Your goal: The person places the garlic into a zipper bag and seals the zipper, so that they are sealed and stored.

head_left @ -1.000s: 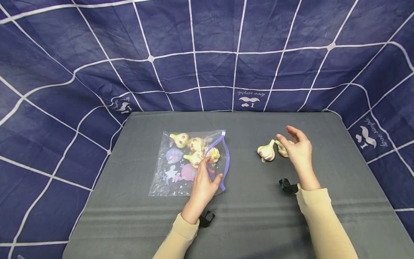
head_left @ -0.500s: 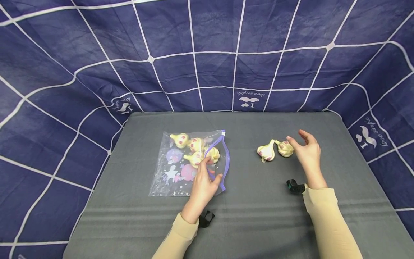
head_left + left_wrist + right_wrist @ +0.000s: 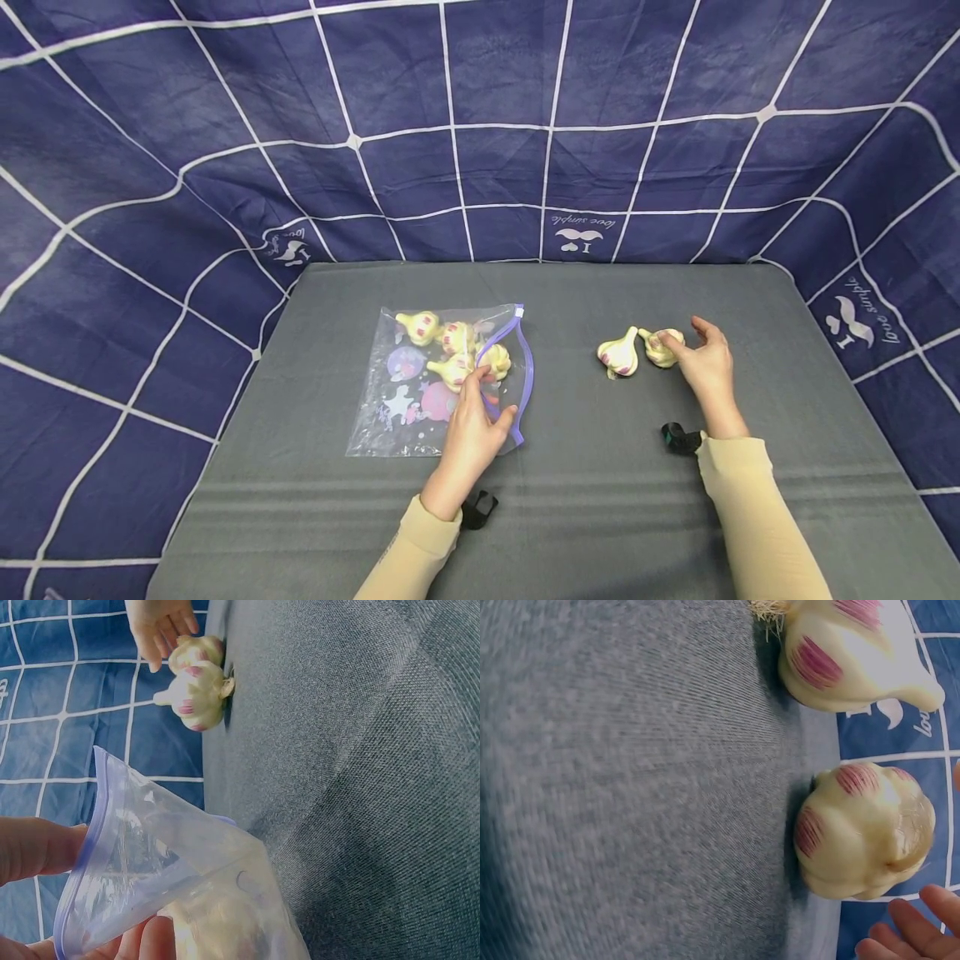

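Note:
My left hand holds a clear zip bag by its mouth, thumb and fingers at the purple zip edge, which gapes. Inside the bag lie several garlic bulbs, pale with pink-purple marks. To the right, two more garlic bulbs rest on the table: one garlic bulb with its stem pointing up, and another garlic bulb beside it. My right hand is at the farther-right bulb, thumb overlapping it in the head view. The right wrist view shows its fingers spread just beside that bulb.
The dark grey table runs back to a blue cloth backdrop with white grid lines, which also rises at both sides. A black wrist camera sits at the right cuff, another black wrist camera at the left.
My right hand first drew right, away from the two loose bulbs, then came down and back left to the farther-right one. The left hand and bag stayed put.

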### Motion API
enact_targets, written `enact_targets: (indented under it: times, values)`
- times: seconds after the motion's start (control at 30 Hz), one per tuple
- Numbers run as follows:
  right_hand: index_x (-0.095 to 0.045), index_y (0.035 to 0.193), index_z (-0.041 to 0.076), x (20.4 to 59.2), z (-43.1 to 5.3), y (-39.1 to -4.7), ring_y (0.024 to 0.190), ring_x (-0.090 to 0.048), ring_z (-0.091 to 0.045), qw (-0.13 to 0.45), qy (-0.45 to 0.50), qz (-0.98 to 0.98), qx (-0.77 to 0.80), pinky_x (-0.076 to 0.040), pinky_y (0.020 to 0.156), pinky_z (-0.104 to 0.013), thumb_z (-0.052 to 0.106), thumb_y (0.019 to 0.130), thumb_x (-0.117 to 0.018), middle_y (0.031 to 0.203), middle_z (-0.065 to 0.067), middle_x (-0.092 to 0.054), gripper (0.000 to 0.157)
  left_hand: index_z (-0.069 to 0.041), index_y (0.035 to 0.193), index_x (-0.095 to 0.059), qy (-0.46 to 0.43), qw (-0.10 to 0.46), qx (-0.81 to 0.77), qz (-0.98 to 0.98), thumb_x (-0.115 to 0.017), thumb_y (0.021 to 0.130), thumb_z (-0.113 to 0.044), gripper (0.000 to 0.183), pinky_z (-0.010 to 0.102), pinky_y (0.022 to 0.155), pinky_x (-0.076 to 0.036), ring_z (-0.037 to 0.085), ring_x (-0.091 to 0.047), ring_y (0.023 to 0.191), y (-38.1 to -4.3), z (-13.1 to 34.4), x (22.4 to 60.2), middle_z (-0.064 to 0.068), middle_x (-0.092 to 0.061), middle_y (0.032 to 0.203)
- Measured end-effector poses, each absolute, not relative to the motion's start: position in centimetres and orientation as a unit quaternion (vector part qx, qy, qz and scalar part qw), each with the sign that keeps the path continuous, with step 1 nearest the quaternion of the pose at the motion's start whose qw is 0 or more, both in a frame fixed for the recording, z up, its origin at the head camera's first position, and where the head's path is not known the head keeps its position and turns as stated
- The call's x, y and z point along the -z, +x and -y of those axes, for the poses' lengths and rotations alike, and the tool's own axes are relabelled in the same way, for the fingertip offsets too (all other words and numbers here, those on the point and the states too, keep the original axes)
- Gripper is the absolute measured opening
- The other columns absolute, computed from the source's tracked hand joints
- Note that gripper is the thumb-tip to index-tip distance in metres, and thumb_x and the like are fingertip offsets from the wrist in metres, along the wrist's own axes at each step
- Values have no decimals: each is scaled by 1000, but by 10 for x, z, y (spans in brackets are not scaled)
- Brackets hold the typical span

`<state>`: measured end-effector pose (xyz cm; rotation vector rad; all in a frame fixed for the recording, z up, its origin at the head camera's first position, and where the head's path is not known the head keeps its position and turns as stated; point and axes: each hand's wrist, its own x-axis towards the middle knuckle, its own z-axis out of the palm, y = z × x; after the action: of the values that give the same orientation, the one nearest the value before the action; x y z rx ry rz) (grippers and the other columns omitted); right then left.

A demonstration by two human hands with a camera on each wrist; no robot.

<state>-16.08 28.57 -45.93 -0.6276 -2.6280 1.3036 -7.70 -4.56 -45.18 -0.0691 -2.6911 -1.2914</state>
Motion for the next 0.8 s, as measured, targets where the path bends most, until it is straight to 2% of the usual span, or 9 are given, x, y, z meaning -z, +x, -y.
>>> enact_targets:
  times: [0.27,0.8]
  values:
    - [-33,150,-2,464,-284,-165,143,-35,-39,64,-212,871,-439,-29,116,-51,37,90,-68,154,-23,-37,80,-4,135,-44,-27,97,430,897,-78,78,-9,67,35,70,-48,21,-65,90,-77,46,452,7,-59,124]
    - [-26,152,-6,474,-280,-168,143,-33,-41,42,-213,865,-453,-26,118,-49,31,89,-69,152,-29,-36,84,-4,135,-44,-32,100,430,896,-78,78,-9,67,36,71,-49,21,-64,90,-77,46,454,9,-59,124]
